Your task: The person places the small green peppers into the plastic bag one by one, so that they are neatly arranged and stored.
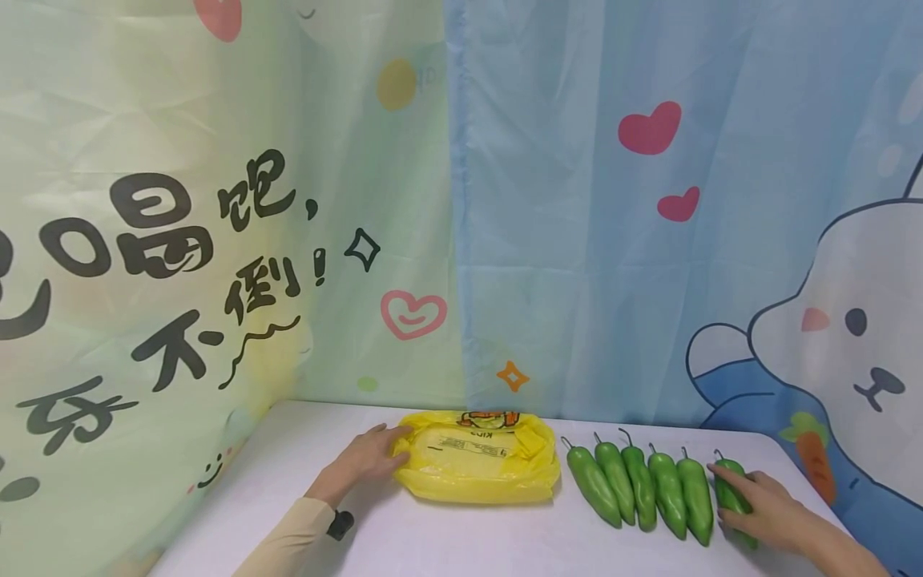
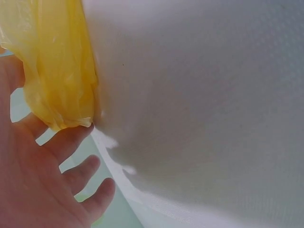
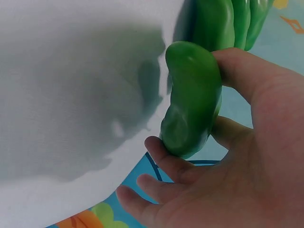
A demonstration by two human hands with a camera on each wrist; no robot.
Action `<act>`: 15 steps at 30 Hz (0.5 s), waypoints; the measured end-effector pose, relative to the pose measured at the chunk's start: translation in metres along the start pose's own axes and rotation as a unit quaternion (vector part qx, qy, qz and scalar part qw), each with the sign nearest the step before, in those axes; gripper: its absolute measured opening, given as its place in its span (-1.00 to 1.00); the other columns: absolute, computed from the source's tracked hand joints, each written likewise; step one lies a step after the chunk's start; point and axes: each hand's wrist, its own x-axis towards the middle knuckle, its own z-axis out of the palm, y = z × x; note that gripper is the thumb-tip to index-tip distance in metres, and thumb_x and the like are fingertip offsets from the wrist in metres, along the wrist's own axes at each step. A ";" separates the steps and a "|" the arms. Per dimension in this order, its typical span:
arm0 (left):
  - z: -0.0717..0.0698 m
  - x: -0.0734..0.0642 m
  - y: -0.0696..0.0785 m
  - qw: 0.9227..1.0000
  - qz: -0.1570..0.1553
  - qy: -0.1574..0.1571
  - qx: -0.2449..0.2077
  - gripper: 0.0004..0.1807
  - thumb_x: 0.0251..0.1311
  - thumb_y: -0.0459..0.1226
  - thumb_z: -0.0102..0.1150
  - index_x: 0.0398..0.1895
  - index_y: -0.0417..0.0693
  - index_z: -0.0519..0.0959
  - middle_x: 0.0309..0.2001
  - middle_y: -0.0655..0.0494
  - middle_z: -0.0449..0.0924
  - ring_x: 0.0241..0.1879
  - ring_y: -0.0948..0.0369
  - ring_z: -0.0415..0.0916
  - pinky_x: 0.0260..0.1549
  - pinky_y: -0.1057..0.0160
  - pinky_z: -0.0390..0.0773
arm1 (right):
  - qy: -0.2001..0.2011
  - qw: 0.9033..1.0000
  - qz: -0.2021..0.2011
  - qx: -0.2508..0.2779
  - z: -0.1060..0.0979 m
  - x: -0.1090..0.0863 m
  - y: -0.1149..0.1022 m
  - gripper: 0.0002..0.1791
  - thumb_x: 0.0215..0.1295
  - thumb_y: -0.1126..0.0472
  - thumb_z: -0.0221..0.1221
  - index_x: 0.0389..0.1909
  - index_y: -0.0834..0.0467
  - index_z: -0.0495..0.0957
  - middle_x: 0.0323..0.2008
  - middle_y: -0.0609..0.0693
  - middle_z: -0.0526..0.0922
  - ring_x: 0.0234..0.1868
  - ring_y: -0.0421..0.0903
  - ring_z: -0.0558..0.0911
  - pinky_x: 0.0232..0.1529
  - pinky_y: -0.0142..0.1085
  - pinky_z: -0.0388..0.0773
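A yellow plastic bag [image 1: 476,473], folded round something into a flat bundle, lies on the white table. My left hand [image 1: 371,457] touches its left end, the fingers spread and nearly straight. In the left wrist view, the fingertips meet the crinkled end of the bag [image 2: 61,66], while the ring and little fingers stand free of it. My right hand [image 1: 767,505] holds the rightmost green pepper [image 3: 192,99] between thumb and fingers. Left of that pepper, several more long green peppers [image 1: 667,493] lie side by side in a row, stems toward the back.
The white table [image 1: 447,545] ends at the back against a printed cloth curtain [image 1: 534,320]. On the left side hangs another curtain with black lettering [image 1: 173,353]. A rabbit print [image 1: 872,336] covers the curtain at right, close to the table's edge.
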 end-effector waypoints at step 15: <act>0.001 0.000 0.002 1.000 -0.015 0.001 0.003 -0.44 0.31 -0.04 0.15 0.35 0.02 0.48 0.31 -0.12 0.53 0.42 -0.22 0.29 0.35 -0.29 0.34 | 0.005 0.999 -0.031 0.006 -0.013 -0.005 -0.012 -0.16 0.24 -0.03 0.31 0.35 0.42 0.26 -0.05 0.54 0.45 -0.08 0.31 0.56 -0.10 0.26 0.61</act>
